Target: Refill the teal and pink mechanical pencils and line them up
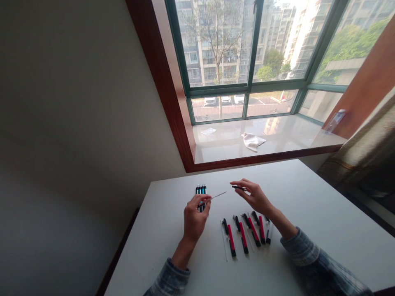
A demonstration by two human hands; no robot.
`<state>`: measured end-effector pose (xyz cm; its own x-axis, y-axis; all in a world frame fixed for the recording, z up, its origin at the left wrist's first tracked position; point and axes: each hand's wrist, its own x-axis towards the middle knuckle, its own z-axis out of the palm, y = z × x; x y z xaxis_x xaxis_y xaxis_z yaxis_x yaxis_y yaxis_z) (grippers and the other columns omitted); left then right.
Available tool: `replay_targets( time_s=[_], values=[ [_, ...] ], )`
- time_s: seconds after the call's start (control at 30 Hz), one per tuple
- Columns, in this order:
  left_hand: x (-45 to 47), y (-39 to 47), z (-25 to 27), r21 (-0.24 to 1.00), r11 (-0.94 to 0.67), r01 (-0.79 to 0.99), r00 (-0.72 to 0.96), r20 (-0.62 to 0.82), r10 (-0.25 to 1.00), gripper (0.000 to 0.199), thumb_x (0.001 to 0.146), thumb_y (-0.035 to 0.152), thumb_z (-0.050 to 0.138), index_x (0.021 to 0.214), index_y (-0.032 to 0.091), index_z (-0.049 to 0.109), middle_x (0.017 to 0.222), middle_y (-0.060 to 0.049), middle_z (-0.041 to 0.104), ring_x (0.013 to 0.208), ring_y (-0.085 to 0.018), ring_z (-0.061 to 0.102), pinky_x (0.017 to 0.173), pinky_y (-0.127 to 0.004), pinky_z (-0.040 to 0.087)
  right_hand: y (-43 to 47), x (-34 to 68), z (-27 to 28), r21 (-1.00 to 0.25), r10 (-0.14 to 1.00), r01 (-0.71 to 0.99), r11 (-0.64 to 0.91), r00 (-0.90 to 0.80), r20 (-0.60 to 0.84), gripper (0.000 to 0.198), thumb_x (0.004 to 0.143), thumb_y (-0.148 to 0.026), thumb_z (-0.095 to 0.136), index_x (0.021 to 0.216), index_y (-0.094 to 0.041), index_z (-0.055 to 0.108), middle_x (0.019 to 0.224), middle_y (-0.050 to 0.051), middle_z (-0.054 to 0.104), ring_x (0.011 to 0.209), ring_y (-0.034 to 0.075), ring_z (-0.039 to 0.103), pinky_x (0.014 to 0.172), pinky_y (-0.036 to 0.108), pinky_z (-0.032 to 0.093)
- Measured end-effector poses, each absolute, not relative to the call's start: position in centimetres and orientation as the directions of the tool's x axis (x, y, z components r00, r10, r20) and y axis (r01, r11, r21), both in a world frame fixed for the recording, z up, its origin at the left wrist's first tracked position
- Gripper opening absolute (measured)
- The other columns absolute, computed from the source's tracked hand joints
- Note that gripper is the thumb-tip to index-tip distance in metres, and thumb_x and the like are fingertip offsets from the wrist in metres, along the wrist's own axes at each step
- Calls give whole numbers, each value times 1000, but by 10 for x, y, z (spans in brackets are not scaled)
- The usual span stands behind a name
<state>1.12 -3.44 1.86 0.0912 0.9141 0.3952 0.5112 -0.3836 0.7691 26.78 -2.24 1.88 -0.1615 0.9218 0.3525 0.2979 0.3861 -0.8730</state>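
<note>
My left hand (195, 220) is closed on a dark pen barrel, mostly hidden by the fingers. From it a thin pen refill (219, 194) sticks out toward the right. In the fingers of my right hand (257, 197) is a black pen top (239, 188), held apart from the refill's tip. Just behind my left hand, several pens with teal parts (201, 189) lie side by side, partly covered by it. Below my right hand lie several red-and-black pen barrels (231, 240), black clip tops (226, 226) and slim loose refills (224, 242).
The white table (324, 213) meets the wall under a window sill (222, 144). On the sill are a crumpled white cloth (253, 142), a paper piece (208, 131) and a clear bottle (335, 121). A curtain (354, 152) hangs at the right.
</note>
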Motion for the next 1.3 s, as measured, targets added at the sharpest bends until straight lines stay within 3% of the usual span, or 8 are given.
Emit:
replay_targets(
  time_s=[0.23, 0.63, 0.87, 1.3],
  values=[
    [13, -35, 18, 765, -391, 511, 113, 391, 913, 12, 90, 27, 63, 96, 24, 73, 100, -4, 75, 93, -23, 70, 90, -39, 55, -25, 262, 22, -845, 903, 317, 430, -179, 392, 13, 91, -33, 68, 101, -24, 70, 99, 5, 72, 96, 24, 68, 86, 45, 59],
    [15, -36, 17, 725, -428, 540, 173, 402, 899, 11, 91, 26, 64, 94, 26, 74, 99, -4, 76, 93, -24, 71, 91, -39, 54, -26, 257, 18, -788, 866, 362, 498, -246, 435, 13, 91, -31, 68, 101, -25, 74, 97, 6, 74, 86, 22, 67, 75, 38, 56],
    [20, -39, 12, 664, -490, 565, 290, 396, 871, 14, 93, 29, 63, 99, 27, 76, 100, -5, 77, 101, -26, 69, 94, -42, 52, -30, 248, 13, -789, 852, 338, 513, -310, 421, 18, 91, -38, 71, 103, -26, 74, 95, 5, 75, 85, 22, 69, 76, 39, 57],
    [18, -39, 9, 668, -511, 541, 305, 410, 859, 15, 92, 26, 66, 100, 29, 77, 101, -4, 77, 101, -26, 69, 93, -42, 54, -33, 248, 16, -792, 850, 338, 508, -345, 398, 18, 93, -40, 69, 103, -26, 75, 93, 5, 76, 84, 22, 71, 74, 37, 57]
  ],
)
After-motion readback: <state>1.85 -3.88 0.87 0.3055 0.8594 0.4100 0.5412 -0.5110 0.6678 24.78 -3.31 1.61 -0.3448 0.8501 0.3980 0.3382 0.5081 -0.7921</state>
